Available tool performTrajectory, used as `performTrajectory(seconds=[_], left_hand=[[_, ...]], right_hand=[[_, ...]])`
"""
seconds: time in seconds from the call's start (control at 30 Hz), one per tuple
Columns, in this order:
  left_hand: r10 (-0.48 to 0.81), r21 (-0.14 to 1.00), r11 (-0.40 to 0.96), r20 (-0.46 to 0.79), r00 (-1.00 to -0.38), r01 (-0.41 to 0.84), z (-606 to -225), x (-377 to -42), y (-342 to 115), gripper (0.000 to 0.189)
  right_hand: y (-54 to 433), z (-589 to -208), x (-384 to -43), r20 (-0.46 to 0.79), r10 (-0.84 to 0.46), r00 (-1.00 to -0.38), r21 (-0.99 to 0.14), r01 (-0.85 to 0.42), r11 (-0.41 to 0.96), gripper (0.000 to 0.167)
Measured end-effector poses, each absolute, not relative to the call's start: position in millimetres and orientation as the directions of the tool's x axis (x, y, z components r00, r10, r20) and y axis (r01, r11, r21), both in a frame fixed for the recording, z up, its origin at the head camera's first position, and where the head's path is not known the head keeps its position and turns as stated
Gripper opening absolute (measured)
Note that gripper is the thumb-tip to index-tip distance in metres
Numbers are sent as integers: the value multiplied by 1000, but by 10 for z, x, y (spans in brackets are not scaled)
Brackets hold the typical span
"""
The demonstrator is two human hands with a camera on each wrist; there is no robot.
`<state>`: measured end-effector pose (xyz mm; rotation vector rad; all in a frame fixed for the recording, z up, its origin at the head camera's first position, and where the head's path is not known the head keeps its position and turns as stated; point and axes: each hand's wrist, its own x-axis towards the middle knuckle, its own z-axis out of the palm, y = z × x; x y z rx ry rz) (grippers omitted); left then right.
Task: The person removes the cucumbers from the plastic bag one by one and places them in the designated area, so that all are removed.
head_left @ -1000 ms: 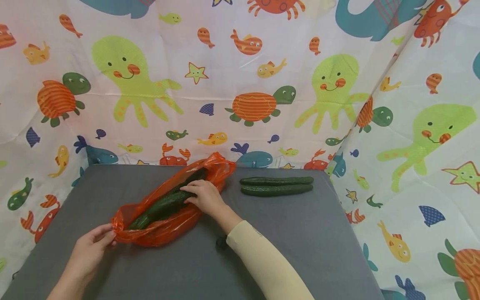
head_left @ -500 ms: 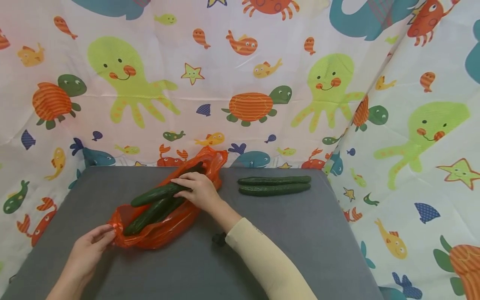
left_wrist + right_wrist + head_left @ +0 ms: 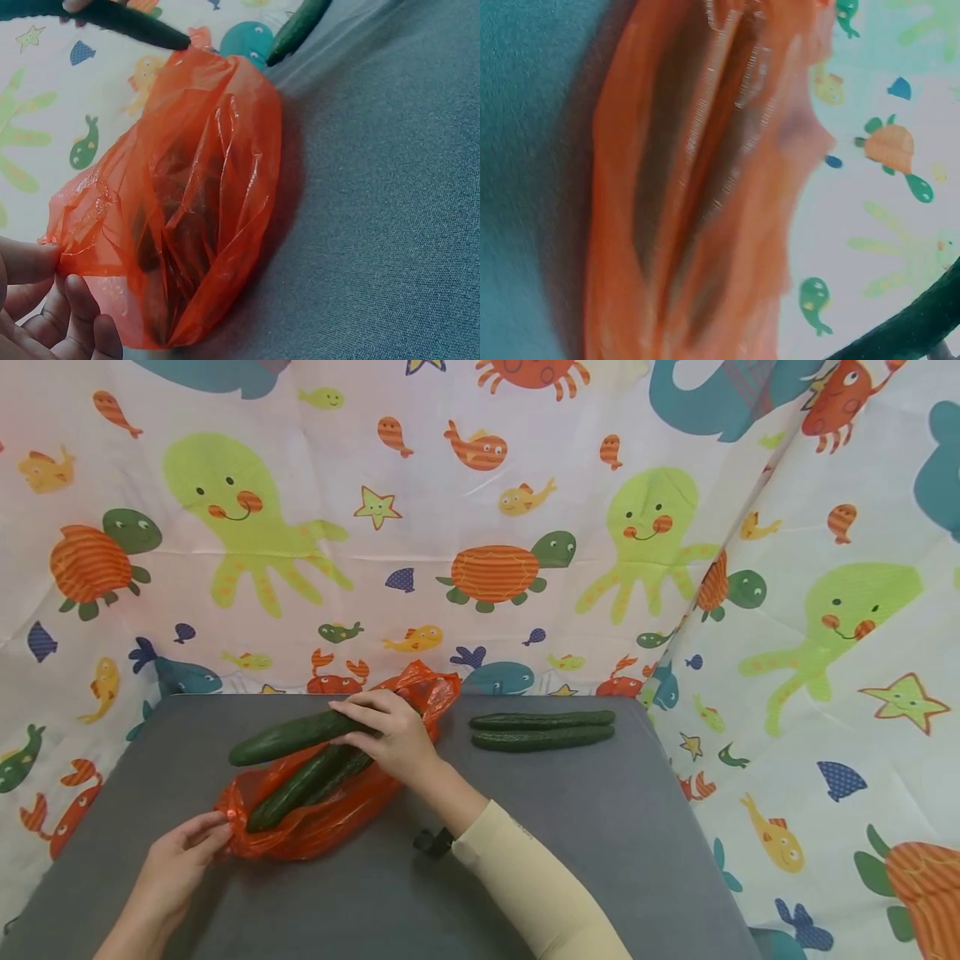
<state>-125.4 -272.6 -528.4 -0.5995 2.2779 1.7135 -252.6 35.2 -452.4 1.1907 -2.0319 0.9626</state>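
Note:
My left hand [image 3: 176,860] pinches the near rim of a thin orange-red plastic bag [image 3: 330,839]. More of the crinkled bag [image 3: 225,127] shows in the left wrist view, between thumb and fingers at its edge. Above the bag's opening, my right hand [image 3: 397,739] grips a dark green cucumber [image 3: 281,741] near its right end; its free end points left, past the bag's edge. Other cucumbers [image 3: 288,797] lie side by side inside the bag, partly hidden by the right hand. In the right wrist view, the held cucumber [image 3: 915,322] crosses the lower right corner.
Two more cucumbers [image 3: 543,739] lie parallel on the grey table [image 3: 600,843], right of the bag. A white curtain [image 3: 420,543] printed with sea animals stands behind and beside the table. A small black object [image 3: 432,843] shows beside the right wrist.
My right hand has lifted one cucumber out of the bag and drawn it up and to the left. The left hand keeps its hold on the bag's rim. The view has shifted slightly.

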Motion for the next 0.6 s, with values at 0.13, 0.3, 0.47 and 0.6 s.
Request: performTrajectory(seconds=[0.13,0.3,0.47,0.6], left_hand=[[-190,869,236,-399,-897,-436,-5288,-1248,-2706,49],[-203,869,240,-390,-898,-432,-5287,-1250,-2686,48],[-209,859,236,-412,-887,-455,-5289,-1262,-2691,51],[-211,848,242,-429,-878,-472,-5285,-1272,-2697,52]], right_hand=[[485,-4423,-2502,792,-449,-414,-246,-889,387,43],[702,-4421,-2499,778,-450,-439,-234,-866,442,46],[941,-4513,-2515,745,-448,-493,-252,-831,496,48],[1149,-4654,-2540,710,-465,-529,-240,-803,546,47]])
